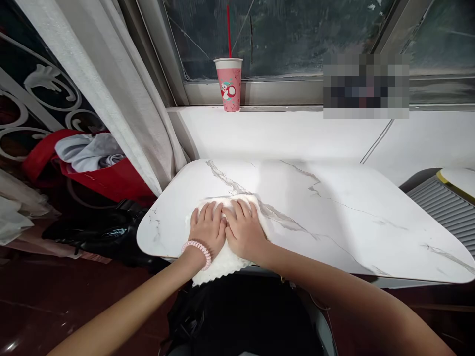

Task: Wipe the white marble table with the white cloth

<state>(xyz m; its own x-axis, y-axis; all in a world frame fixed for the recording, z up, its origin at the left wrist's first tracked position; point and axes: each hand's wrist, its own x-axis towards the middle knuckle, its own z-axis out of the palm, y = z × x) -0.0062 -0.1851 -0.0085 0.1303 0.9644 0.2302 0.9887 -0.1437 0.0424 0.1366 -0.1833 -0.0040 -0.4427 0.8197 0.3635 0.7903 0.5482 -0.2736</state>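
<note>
Both palms flat, no grip closed, on a white cloth (222, 247).

Left hand (206, 228) and right hand (243, 230) press side by side, fingers spread, at the bench (334, 217) near edge; the overhanging cloth could slide off if pushed harder, though the cup (229, 84) stands well apart.

Marble-topped table (334, 207) below a curtained (111, 94) window (282, 34), dark floor (44, 301).
</note>
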